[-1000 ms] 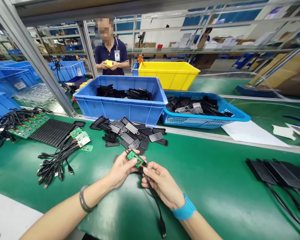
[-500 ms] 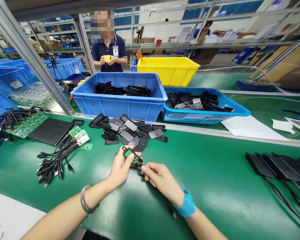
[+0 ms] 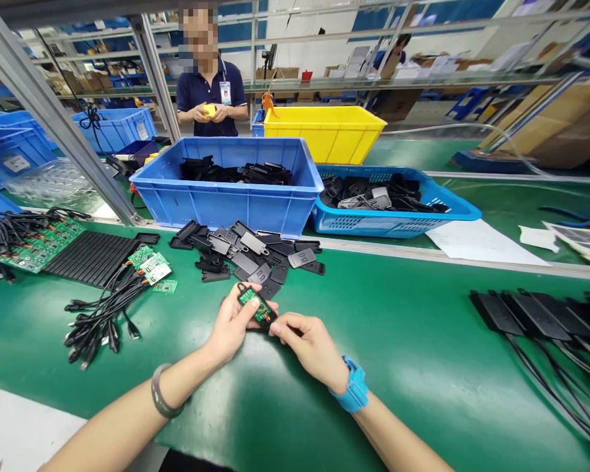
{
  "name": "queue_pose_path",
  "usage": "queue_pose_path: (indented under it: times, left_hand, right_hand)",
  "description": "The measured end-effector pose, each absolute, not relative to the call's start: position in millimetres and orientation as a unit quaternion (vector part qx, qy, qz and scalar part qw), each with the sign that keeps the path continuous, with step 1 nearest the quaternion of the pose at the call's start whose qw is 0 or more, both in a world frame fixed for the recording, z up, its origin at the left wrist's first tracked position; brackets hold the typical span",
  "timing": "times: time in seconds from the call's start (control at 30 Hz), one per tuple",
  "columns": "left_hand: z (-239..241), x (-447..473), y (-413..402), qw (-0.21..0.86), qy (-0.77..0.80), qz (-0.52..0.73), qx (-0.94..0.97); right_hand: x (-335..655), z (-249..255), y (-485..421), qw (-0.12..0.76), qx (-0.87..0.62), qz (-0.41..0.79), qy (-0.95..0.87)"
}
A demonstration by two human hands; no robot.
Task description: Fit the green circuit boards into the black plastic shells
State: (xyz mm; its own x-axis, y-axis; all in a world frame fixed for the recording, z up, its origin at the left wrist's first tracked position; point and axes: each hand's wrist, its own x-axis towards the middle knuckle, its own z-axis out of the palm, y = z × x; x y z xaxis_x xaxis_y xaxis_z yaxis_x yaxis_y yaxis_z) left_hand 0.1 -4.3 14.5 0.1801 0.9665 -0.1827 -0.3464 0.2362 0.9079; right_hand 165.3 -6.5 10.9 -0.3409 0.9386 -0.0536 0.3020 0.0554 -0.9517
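Observation:
My left hand point(image 3: 232, 326) is closed around a small black plastic case point(image 3: 240, 288), with its thumb pressing on the green circuit board point(image 3: 249, 296) that lies in the case. Coloured wires show at the board's lower right end. There my right hand point(image 3: 311, 344) pinches the black cable at the edge of the case; its fingers hide most of the cable. Just beyond both hands is a loose pile of black case halves point(image 3: 246, 263). To the left lies a bunch of black USB cables point(image 3: 109, 321) with small circuit boards point(image 3: 158, 270) on their ends.
Behind the pile stand a blue bin point(image 3: 221, 208) and a blue basket point(image 3: 368, 225), both with black parts. A yellow bin point(image 3: 324, 137) is farther back. Cased units with cables point(image 3: 535, 318) lie right. A co-worker point(image 3: 210, 98) holds a yellow object across the bench.
My right fingers have moved in closer against the case's cable end. The cable tail that hung below my right hand is no longer visible. The whole view has shifted slightly.

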Motion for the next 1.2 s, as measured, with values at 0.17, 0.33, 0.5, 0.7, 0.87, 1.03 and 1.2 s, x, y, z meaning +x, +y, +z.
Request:
queue_pose_path:
  times: [0.17, 0.33, 0.5, 0.7, 0.87, 1.03, 1.2]
  left_hand:
    - [18, 0, -5, 0.625, 0.438, 0.496, 0.414]
    - [18, 1, -5, 0.585, 0.454, 0.514, 0.433]
    - [16, 1, -7, 0.579, 0.445, 0.528, 0.433]
    - [12, 4, -8, 0.645, 0.409, 0.537, 0.359]
    - [13, 4, -10, 0.638, 0.412, 0.536, 0.367]
    - [17, 7, -15, 0.568, 0.446, 0.549, 0.42]
    - [17, 6, -11, 0.6, 0.453, 0.528, 0.396]
  right_hand:
    - [164, 7, -8, 0.301, -0.467, 0.473, -0.684]
    - [163, 5, -15, 0.362, -0.49, 0.234, -0.758]
    - [161, 9, -18, 0.365, -0.488, 0.308, -0.731]
    - [158, 8, -12, 0.336, -0.47, 0.583, -0.571]
    - [158, 13, -11, 0.312, -0.493, 0.554, -0.594]
    - [155, 13, -14, 0.307, -0.534, 0.468, -0.635]
    - [155, 10, -11, 0.295, -0.517, 0.502, -0.628]
